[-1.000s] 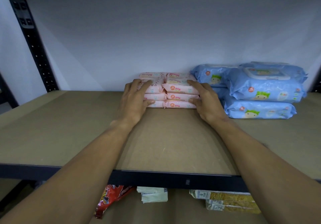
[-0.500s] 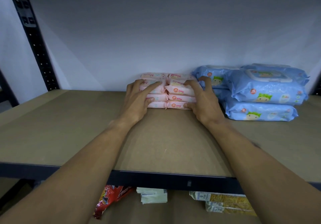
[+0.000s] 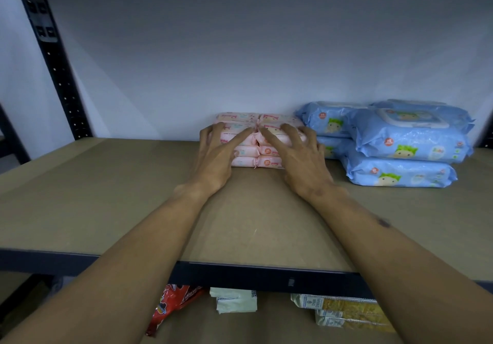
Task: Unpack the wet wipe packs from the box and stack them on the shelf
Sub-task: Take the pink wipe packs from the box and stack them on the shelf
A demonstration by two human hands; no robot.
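Observation:
Two side-by-side stacks of small pink wet wipe packs [image 3: 246,154] stand at the back of the brown shelf board [image 3: 106,197], against the white wall. My left hand [image 3: 216,156] lies on the front of the left stack with fingers spread and fairly straight. My right hand [image 3: 296,156] lies on the right stack the same way, its fingers reaching over the top pack. Both index fingers point toward the seam between the stacks. No box is in view.
Large blue wet wipe packs [image 3: 405,143] are piled just right of the pink ones. A black upright post [image 3: 56,63] stands at the left. Below the shelf lie a red bag [image 3: 170,306], a white pack [image 3: 234,299] and yellow packs [image 3: 346,309].
Both hands have shifted inward and upward on the pink stacks, their fingers now meeting near the middle seam. The right hand has moved off the stack's right side.

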